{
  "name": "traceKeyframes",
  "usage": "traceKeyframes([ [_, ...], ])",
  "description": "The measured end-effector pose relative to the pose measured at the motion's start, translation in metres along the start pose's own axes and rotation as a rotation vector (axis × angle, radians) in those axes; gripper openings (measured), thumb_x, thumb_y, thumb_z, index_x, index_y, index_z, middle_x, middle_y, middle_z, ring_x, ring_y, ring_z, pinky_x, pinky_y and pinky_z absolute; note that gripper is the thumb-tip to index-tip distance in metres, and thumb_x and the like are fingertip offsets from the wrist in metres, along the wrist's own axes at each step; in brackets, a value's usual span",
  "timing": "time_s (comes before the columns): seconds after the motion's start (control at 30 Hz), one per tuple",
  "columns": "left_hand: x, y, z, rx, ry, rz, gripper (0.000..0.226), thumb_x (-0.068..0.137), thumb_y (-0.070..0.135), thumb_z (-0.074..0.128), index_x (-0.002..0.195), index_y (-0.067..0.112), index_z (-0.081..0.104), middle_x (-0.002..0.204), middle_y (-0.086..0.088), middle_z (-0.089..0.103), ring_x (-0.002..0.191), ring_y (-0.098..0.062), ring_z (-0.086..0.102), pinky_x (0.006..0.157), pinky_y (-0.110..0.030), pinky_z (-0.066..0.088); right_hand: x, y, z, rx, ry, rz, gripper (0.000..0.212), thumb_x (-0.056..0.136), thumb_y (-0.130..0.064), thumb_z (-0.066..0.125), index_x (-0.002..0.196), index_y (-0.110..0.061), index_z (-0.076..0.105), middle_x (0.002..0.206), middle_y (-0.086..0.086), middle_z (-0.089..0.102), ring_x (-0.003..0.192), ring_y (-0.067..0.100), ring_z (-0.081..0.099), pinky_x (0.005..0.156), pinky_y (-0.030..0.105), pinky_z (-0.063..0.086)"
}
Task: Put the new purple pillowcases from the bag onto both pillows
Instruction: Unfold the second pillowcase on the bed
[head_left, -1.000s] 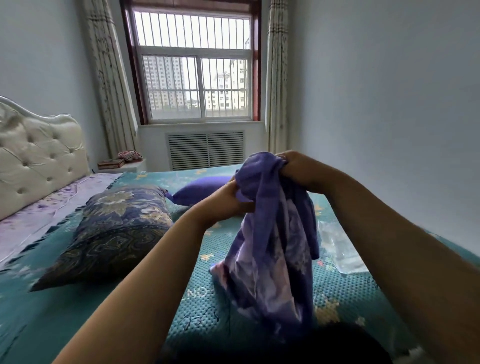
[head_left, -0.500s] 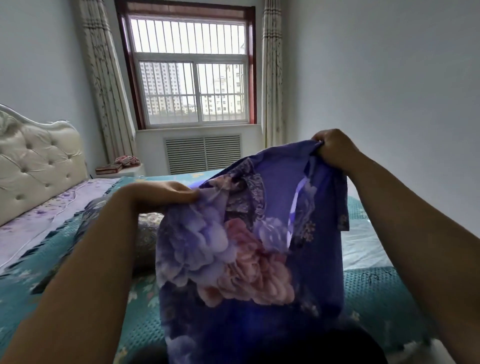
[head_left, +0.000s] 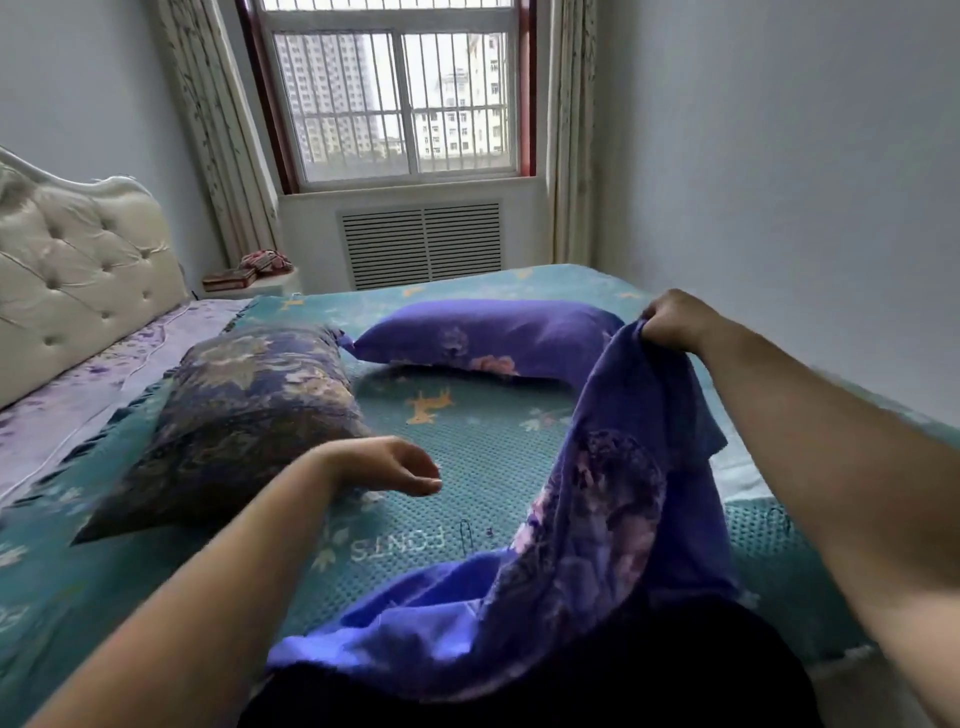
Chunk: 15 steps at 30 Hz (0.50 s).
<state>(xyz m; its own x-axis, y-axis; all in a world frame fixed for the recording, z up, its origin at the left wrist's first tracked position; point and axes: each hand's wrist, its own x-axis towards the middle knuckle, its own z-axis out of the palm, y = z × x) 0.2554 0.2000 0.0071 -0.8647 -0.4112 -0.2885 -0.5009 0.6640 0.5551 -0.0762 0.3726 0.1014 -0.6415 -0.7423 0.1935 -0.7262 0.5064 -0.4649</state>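
My right hand grips one edge of a purple floral pillowcase, which hangs down and trails across the bed toward my lap. My left hand hovers over the bed with loosely curled fingers, holding nothing, just right of a pillow in a dark blue patterned case. Farther back lies a second pillow in a purple floral case. The bag is not clearly visible.
The bed carries a teal patterned cover with a lilac sheet along the tufted cream headboard at left. A bedside shelf with small items stands by the window. A grey wall runs close along the right.
My left hand has let go of the pillowcase and dropped toward the dark pillow. The cloth, spread between both hands before, now hangs from my right hand alone. My view has tilted down.
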Motion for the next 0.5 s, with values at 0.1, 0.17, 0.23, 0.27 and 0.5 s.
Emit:
traceKeyframes([
  [0.1, 0.038, 0.01, 0.077, -0.14, -0.063, -0.014, 0.066, 0.071, 0.073, 0.057, 0.106, 0.018, 0.061, 0.098, -0.001, 0.064, 0.083, -0.007, 0.053, 0.07, -0.021, 0.042, 0.01, 0.004, 0.033, -0.108, 0.071, 0.071, 0.02, 0.082, -0.016, 0.051, 0.092, -0.015, 0.069, 0.109, 0.013, 0.066, 0.097, 0.029, 0.061, 0.083, 0.03, 0.046],
  [0.17, 0.054, 0.019, 0.105, -0.248, -0.036, -0.032, 0.045, 0.088, 0.051, 0.056, 0.116, 0.015, 0.058, 0.107, -0.005, 0.066, 0.084, -0.007, 0.056, 0.066, -0.018, 0.043, 0.014, 0.01, 0.046, -0.158, 0.117, 0.131, 0.029, 0.086, -0.023, 0.049, 0.107, -0.017, 0.067, 0.117, 0.011, 0.063, 0.107, 0.03, 0.059, 0.089, 0.033, 0.045],
  [0.23, 0.064, 0.03, 0.117, -0.244, -0.01, -0.007, 0.039, 0.088, 0.038, 0.063, 0.119, 0.015, 0.056, 0.102, -0.002, 0.065, 0.076, -0.004, 0.056, 0.065, -0.015, 0.045, 0.018, 0.013, 0.051, -0.115, 0.15, 0.159, 0.028, 0.086, -0.025, 0.048, 0.105, -0.017, 0.068, 0.113, 0.011, 0.064, 0.104, 0.03, 0.06, 0.086, 0.032, 0.044],
  [0.27, 0.068, 0.034, 0.12, -0.217, 0.009, 0.008, 0.042, 0.084, 0.035, 0.069, 0.119, 0.015, 0.056, 0.099, -0.001, 0.064, 0.072, -0.004, 0.055, 0.067, -0.016, 0.046, 0.019, 0.015, 0.052, -0.062, 0.169, 0.173, 0.026, 0.085, -0.022, 0.049, 0.101, -0.016, 0.069, 0.109, 0.011, 0.066, 0.1, 0.031, 0.061, 0.082, 0.031, 0.044],
  [0.5, 0.068, 0.031, 0.131, -0.014, -0.058, 0.008, 0.058, 0.07, 0.025, 0.083, 0.101, 0.017, 0.034, 0.104, -0.002, 0.059, 0.058, -0.006, 0.054, 0.054, -0.024, 0.047, 0.015, 0.019, 0.043, 0.604, 0.318, 0.39, 0.022, 0.086, 0.001, 0.043, 0.091, -0.007, 0.063, 0.08, 0.008, 0.058, 0.09, 0.032, 0.063, 0.068, 0.028, 0.047],
])
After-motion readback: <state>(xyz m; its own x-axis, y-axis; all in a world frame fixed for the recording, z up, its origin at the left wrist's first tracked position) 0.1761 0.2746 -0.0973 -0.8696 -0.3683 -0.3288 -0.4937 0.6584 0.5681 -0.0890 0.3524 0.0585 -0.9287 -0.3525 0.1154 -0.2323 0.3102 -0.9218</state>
